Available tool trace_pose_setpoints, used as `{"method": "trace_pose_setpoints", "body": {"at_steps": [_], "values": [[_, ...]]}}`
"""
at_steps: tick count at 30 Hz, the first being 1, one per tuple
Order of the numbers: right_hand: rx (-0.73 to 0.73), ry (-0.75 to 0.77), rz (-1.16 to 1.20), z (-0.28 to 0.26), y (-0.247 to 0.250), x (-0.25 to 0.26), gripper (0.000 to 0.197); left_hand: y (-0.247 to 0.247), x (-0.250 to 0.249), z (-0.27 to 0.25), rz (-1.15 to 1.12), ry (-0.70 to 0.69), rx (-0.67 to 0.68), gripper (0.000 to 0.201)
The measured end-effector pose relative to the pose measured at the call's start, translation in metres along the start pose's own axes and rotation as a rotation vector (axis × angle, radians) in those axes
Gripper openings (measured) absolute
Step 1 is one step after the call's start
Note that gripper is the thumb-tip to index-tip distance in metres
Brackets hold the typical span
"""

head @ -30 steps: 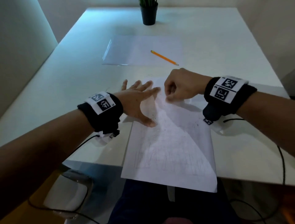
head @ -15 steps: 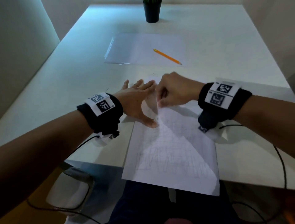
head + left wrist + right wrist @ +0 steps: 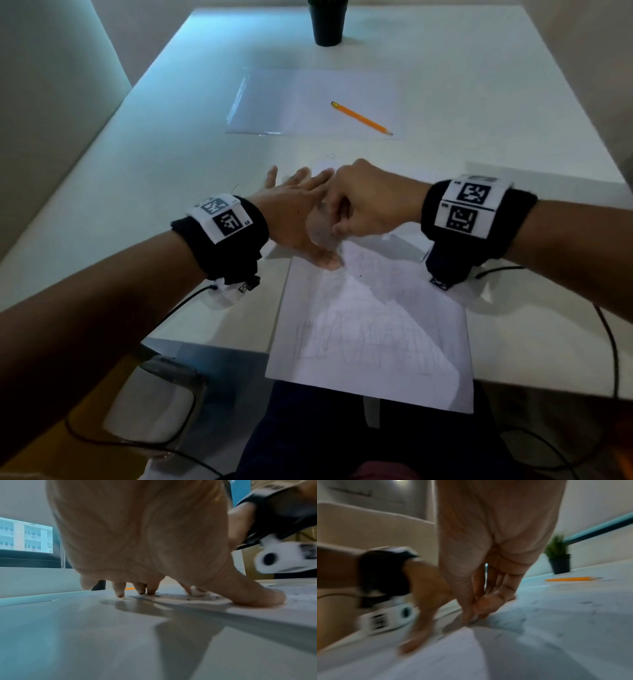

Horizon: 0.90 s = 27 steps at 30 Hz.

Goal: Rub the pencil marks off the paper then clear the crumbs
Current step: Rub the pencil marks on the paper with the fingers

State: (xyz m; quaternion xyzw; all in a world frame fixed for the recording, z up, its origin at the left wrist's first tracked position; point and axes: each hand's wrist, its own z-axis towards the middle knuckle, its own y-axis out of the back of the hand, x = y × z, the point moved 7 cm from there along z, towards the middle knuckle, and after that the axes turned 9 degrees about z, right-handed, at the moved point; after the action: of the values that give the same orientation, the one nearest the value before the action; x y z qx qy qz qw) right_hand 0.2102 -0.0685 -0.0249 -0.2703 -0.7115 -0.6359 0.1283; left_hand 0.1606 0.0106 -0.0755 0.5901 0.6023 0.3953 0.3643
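**A:** Where is the paper (image 3: 373, 329) now, and why do you keep the left hand (image 3: 294, 219) on it?

**B:** The paper lies at the near edge of the table (image 3: 171, 154), and its near end hangs a little over that edge. I spread my left hand flat on the far left corner of the paper, fingers straight and the thumb (image 3: 257, 597) pressing down. I think this is needed so the sheet does not slide or wrinkle when I rub.

**A:** And the right hand (image 3: 370, 202)?

**B:** It is curled, just right of the left hand, with the fingertips (image 3: 471, 614) pinching something small and pale against the paper. I judge it is the eraser (image 3: 194, 590), but I see only a little of it in the left wrist view.

**A:** How far is the work?

**B:** Grey pencil marks (image 3: 359, 339) are plain on the near half of the paper, so much rubbing remains. Dark crumbs (image 3: 202, 597) lie near the thumb; clearing is not yet begun.

**A:** Anything else around?

**B:** Beyond the paper there are a plastic sleeve (image 3: 308, 102), an orange pencil (image 3: 361, 118) on it, and a black pot (image 3: 327, 22).
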Motion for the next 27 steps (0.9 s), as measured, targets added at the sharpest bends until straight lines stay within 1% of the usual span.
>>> {"method": "trace_pose_setpoints", "body": {"at_steps": [1, 3, 4, 5, 8, 9, 11, 12, 13, 14, 16, 17, 18, 19, 20, 21, 22, 24, 25, 26, 27], "values": [[-0.008, -0.019, 0.007, 0.0, 0.003, -0.004, 0.003, -0.001, 0.001, 0.001, -0.003, -0.001, -0.001, 0.147], [-0.112, -0.113, 0.043, 0.004, 0.022, -0.024, 0.003, -0.002, 0.002, 0.002, 0.003, 0.005, -0.003, 0.15], [-0.143, -0.126, 0.046, 0.006, 0.028, -0.028, 0.003, -0.002, 0.003, 0.002, 0.003, 0.008, -0.003, 0.151], [-0.143, -0.108, 0.046, 0.007, 0.027, -0.026, 0.003, -0.002, 0.003, 0.001, -0.004, 0.008, 0.002, 0.15], [-0.013, -0.021, 0.037, 0.004, 0.005, -0.007, 0.0, -0.001, 0.001, 0.0, -0.021, -0.002, -0.002, 0.147], [-0.009, -0.034, 0.041, 0.003, 0.007, -0.011, 0.002, -0.001, 0.002, 0.0, -0.022, -0.002, -0.001, 0.148], [-0.093, -0.132, 0.076, 0.004, 0.024, -0.03, 0.002, -0.002, 0.003, 0.001, -0.01, 0.004, 0.004, 0.15], [-0.127, -0.15, 0.08, 0.005, 0.03, -0.035, 0.004, -0.002, 0.004, 0.001, -0.004, 0.009, 0.005, 0.15], [-0.134, -0.135, 0.068, 0.006, 0.03, -0.034, 0.006, -0.002, 0.003, 0.0, -0.005, 0.01, 0.008, 0.15], [-0.107, -0.096, 0.051, 0.005, 0.023, -0.027, 0.007, -0.001, 0.002, -0.001, -0.013, 0.006, 0.007, 0.149], [0.008, -0.012, 0.035, 0.002, 0.003, -0.009, 0.008, -0.001, 0.001, -0.001, -0.031, -0.004, 0.0, 0.147], [0.04, -0.009, 0.037, 0.0, -0.001, -0.008, 0.008, -0.001, 0.001, -0.001, -0.03, -0.006, 0.0, 0.147], [0.027, -0.04, 0.039, 0.001, 0.004, -0.015, 0.008, -0.001, 0.002, 0.0, -0.021, -0.004, 0.003, 0.148], [-0.019, -0.082, 0.049, 0.003, 0.013, -0.024, 0.009, -0.002, 0.002, 0.0, -0.01, -0.001, 0.005, 0.149], [-0.062, -0.106, 0.056, 0.004, 0.021, -0.03, 0.012, -0.002, 0.003, 0.001, -0.003, 0.001, 0.004, 0.15], [-0.076, -0.106, 0.048, 0.005, 0.023, -0.031, 0.014, -0.002, 0.003, 0.001, -0.006, 0.003, 0.005, 0.15], [-0.046, -0.081, 0.036, 0.006, 0.019, -0.026, 0.015, -0.001, 0.002, 0.0, -0.013, 0.004, 0.011, 0.15], [0.072, -0.009, 0.003, 0.003, 0.0, -0.008, 0.016, 0.0, 0.0, -0.001, -0.02, 0.001, 0.02, 0.148], [0.099, -0.004, 0.002, 0.0, -0.004, -0.007, 0.017, -0.001, 0.0, 0.0, -0.02, -0.001, 0.02, 0.148], [0.084, -0.026, 0.004, -0.001, -0.001, -0.012, 0.018, -0.001, 0.0, 0.0, -0.019, -0.002, 0.016, 0.149], [0.032, -0.059, 0.008, -0.001, 0.007, -0.02, 0.018, -0.002, 0.001, 0.001, -0.016, 0.0, 0.015, 0.15]]}}
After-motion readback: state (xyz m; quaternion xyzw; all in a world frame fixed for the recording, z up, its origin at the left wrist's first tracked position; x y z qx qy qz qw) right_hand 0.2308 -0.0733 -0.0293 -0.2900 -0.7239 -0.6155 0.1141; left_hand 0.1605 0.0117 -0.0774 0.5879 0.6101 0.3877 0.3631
